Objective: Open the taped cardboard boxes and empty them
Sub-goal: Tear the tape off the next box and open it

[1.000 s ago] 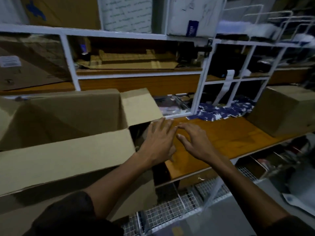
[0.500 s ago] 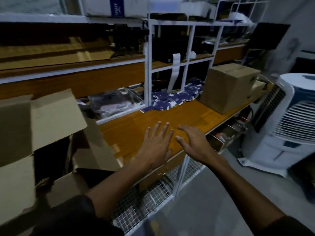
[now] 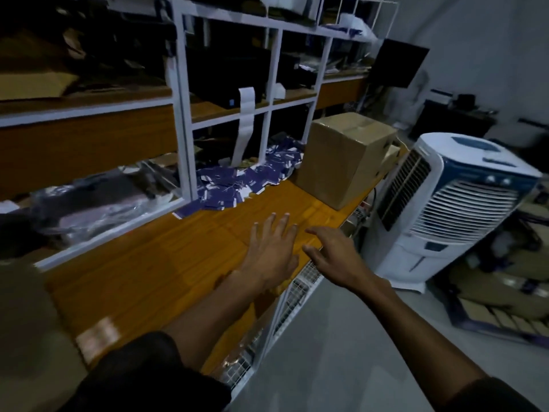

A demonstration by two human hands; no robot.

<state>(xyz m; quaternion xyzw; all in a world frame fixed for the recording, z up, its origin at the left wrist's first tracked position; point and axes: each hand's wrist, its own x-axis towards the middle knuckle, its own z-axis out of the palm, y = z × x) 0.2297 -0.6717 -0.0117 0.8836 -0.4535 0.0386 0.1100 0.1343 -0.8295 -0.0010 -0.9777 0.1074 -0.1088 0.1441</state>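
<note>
Cardboard, brown, forms a closed box (image 3: 341, 162) standing upright ahead of both hands, one vertical corner edge facing them; long axis indeterminate. Left hand (image 3: 273, 251) and right hand (image 3: 332, 257) hover released, fingers spread, above the orange wooden shelf (image 3: 166, 263).

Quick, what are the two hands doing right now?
Left hand: open, fingers spread, holding nothing.
Right hand: open, fingers relaxed, holding nothing.
</note>
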